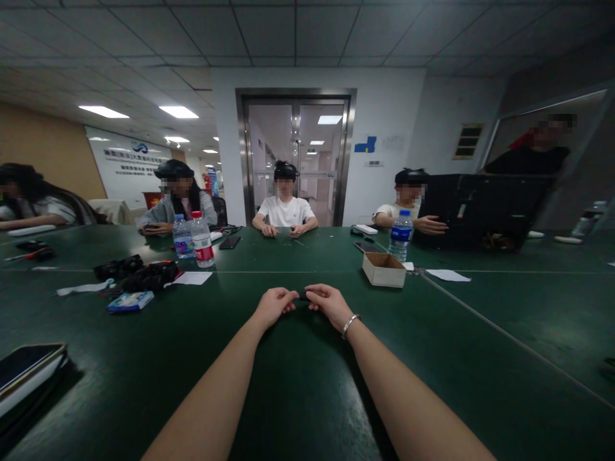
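A small black object (302, 295) is pinched between my two hands, a little above the green tabletop (298, 358). It is too small and dark for me to name its kind. My left hand (275, 306) has its thumb and fingertips closed at the object's left end. From the other side my right hand (329, 303), with a silver bracelet (351, 326) on the wrist, grips its right end. The fingers cover most of the object. Beyond the right hand stands an open cardboard box (383, 276); its inside bottom is hidden.
Two bottles (202, 240) stand back left, near black cables (148, 275), a blue packet (129, 301) and paper (193, 278). Another bottle (400, 235) is behind the box. A phone (31, 368) lies near left. A large black case (480, 211) is far right. Several people sit across the table.
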The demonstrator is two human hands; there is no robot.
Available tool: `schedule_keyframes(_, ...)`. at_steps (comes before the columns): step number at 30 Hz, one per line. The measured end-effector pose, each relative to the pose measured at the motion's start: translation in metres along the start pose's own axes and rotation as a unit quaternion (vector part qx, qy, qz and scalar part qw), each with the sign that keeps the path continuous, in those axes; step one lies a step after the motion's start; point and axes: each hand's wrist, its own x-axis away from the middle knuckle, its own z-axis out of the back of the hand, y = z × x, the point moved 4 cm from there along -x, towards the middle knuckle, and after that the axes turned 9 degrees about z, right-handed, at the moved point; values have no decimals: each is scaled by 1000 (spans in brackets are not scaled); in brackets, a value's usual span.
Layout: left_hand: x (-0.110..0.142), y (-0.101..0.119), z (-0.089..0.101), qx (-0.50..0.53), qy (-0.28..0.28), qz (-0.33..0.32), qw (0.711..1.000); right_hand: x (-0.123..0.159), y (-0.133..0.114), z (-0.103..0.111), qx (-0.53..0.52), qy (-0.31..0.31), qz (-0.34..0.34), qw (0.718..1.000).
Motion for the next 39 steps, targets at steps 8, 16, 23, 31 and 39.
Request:
schedule_keyframes(8,5,-1,2,-83,85,3,993,1,-4,-4,-33,-38,1,999)
schedule_keyframes(16,8,2,2,-114,110,7,987,3,-4,-4,-63,-37,-16,997)
schedule_keyframes(23,10,5,1,-14,117,-24,993,3,-5,-5,-56,-12,-29,998)
schedule_keyframes(31,13,10,1,42,63,-59,995,4,-8,-4,-52,18,-55,997)
schedule_keyframes(39,7,2,2,45,76,-43,995,3,-9,-5,-50,10,-52,997)
